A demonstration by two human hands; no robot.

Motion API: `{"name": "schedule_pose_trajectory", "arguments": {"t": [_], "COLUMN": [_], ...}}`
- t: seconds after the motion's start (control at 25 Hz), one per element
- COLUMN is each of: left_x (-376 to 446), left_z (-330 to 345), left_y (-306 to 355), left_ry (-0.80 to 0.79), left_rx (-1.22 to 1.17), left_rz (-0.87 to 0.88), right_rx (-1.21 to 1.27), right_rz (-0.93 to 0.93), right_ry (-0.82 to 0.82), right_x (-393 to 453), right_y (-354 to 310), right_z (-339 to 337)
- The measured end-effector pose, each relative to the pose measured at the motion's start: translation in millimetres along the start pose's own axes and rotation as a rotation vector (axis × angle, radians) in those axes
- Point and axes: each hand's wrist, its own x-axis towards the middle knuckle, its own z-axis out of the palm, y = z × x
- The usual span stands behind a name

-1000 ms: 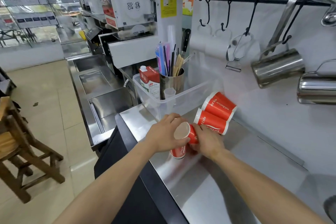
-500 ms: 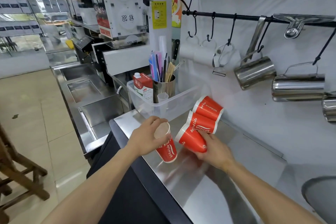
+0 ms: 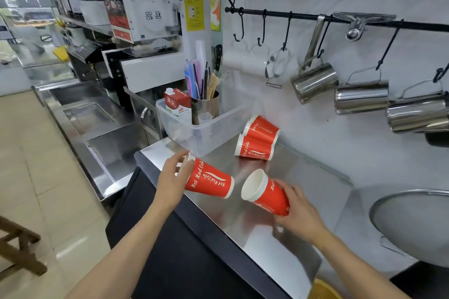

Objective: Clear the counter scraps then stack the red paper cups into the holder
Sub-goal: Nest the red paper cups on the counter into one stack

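Observation:
My left hand (image 3: pixel 173 177) grips a red paper cup (image 3: pixel 210 179) by its wide end, held sideways above the steel counter (image 3: pixel 243 230) with its narrow end pointing right. My right hand (image 3: pixel 300 209) holds a second red cup (image 3: pixel 266 193) by its base, its white open mouth turned left toward the first cup. A small gap separates the two cups. Two more red cups lie on their sides near the wall: one (image 3: pixel 254 148) in front, another (image 3: pixel 262 128) behind it, touching.
A clear plastic bin (image 3: pixel 218 128) with a milk carton (image 3: pixel 178 104) and a metal utensil cup (image 3: pixel 206 104) stands at the counter's far end. Steel pitchers (image 3: pixel 315 82) hang from a rail (image 3: pixel 291 17). A sink (image 3: pixel 116 148) lies left; a metal lid (image 3: pixel 413 223) sits right.
Both hands lifted the two cups apart and turned them sideways. The left cup now lies horizontal, and the right cup's open mouth has swung to face it.

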Motion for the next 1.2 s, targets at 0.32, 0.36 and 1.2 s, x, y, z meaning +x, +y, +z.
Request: {"name": "schedule_pose_trajectory", "arguments": {"t": [0.32,0.36,1.2], "left_x": [-58,-63,-111], "left_z": [10,12,65], "left_y": [-10,-12,-16], "left_ry": [-0.076,-0.083,-0.316], "left_rx": [-0.192,-0.210,-0.022], "left_rz": [-0.080,-0.089,0.043], "right_rx": [-0.015,-0.034,-0.122], "right_rz": [0.003,-0.001,-0.025], "right_ry": [0.058,0.061,0.006], "right_x": [-63,-70,-88], "right_y": [-11,-12,-38], "right_z": [10,11,33]}}
